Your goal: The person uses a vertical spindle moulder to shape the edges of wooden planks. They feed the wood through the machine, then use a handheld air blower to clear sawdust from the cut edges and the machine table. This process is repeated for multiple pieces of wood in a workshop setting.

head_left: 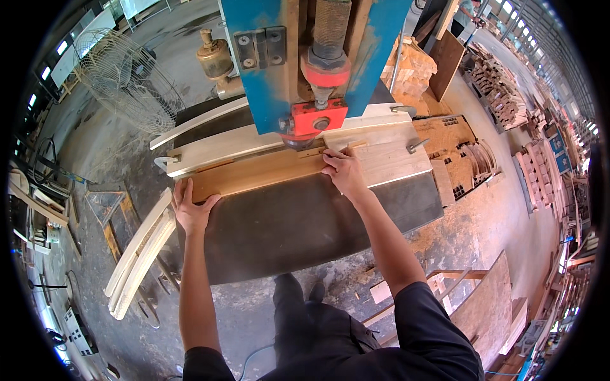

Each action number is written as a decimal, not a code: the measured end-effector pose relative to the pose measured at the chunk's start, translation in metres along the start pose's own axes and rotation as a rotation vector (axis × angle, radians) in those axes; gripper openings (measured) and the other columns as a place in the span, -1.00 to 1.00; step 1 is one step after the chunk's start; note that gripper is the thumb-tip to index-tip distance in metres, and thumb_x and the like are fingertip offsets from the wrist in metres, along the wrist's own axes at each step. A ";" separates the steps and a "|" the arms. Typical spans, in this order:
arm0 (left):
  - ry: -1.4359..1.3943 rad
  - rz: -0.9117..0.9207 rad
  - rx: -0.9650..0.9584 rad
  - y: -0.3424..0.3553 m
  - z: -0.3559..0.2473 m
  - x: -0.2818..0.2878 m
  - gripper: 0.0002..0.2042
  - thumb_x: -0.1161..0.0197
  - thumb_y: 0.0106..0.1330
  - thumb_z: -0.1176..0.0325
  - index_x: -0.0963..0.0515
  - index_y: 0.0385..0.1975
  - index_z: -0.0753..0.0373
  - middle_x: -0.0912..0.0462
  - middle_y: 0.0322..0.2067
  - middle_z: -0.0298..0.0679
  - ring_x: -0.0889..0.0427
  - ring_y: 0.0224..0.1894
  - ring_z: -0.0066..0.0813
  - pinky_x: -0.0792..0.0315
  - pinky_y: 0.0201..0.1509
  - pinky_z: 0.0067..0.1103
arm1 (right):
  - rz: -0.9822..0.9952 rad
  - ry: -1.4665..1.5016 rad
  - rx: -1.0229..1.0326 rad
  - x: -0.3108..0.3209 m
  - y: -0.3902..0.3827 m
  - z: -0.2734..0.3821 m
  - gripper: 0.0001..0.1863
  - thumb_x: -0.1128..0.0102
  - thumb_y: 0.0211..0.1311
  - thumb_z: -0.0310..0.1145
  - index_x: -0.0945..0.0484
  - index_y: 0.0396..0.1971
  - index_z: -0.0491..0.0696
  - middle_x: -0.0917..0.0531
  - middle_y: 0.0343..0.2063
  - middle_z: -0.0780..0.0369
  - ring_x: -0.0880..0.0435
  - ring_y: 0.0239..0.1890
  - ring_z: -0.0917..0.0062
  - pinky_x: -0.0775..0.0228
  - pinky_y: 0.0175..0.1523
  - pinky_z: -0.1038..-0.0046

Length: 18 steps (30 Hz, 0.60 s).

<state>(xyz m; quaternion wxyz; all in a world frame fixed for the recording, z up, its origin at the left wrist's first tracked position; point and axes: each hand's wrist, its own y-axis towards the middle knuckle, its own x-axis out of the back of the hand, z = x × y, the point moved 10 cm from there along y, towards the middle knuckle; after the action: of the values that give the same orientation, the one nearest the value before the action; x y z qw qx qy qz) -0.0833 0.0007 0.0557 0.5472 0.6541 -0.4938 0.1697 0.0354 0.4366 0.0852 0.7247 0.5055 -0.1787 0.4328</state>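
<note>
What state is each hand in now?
Left hand: open, against the left end of the wooden board.
Right hand: curled at its right end; grip can't be told.

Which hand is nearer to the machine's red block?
Right. The right hand is below the red block and slightly to its right in view; the left hand is farther off, at the left end of the wooden piece.

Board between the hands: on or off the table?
On, apparently: no gap shows between the board's near edge and the table.
</note>
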 end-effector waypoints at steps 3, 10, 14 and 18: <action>-0.011 0.004 0.006 0.000 0.002 0.002 -0.12 -0.74 -0.20 -0.09 -0.66 0.23 0.16 -0.45 0.39 -0.21 -0.43 0.36 0.04 -0.47 0.37 -0.14 | 0.017 -0.011 -0.014 -0.001 0.001 0.003 -0.67 -0.54 -0.09 -0.44 -0.76 -0.21 -0.05 -0.77 -0.04 0.37 -0.62 -0.13 0.24 -0.61 -0.02 0.25; 0.011 -0.004 -0.004 -0.006 -0.002 0.012 -0.14 -0.73 -0.16 -0.06 -0.65 0.24 0.15 -0.45 0.40 -0.19 -0.43 0.38 0.00 -0.42 0.41 -0.15 | -0.001 -0.025 0.029 0.002 -0.002 0.009 -0.72 -0.50 -0.06 -0.42 -0.71 -0.27 -0.06 -0.76 -0.09 0.36 -0.62 -0.15 0.25 -0.60 -0.06 0.26; -0.013 0.141 0.064 -0.021 -0.012 0.002 -0.10 -0.70 -0.10 -0.05 -0.56 0.36 0.06 -0.36 0.47 -0.13 -0.36 0.46 -0.03 -0.33 0.51 -0.18 | 0.126 -0.150 0.023 0.004 -0.032 -0.005 -0.88 -0.31 0.11 -0.38 -0.63 -0.33 -0.01 -0.72 -0.16 0.33 -0.63 -0.14 0.34 -0.50 0.02 0.30; -0.047 0.145 0.072 -0.053 0.009 0.022 -0.02 -0.68 -0.08 0.02 -0.44 0.47 0.02 -0.31 0.51 -0.08 -0.28 0.51 0.07 -0.27 0.54 -0.11 | 0.262 -0.273 0.018 -0.025 -0.062 0.004 -0.87 -0.22 0.14 -0.30 -0.65 -0.30 0.09 -0.73 -0.15 0.36 -0.63 -0.02 0.49 -0.30 0.31 0.32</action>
<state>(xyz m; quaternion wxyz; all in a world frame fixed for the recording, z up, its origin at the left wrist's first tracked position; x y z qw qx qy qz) -0.0319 -0.0222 0.0400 0.4978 0.6397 -0.5463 0.2110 0.0723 0.4147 0.0338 0.6265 0.5385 -0.3356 0.4526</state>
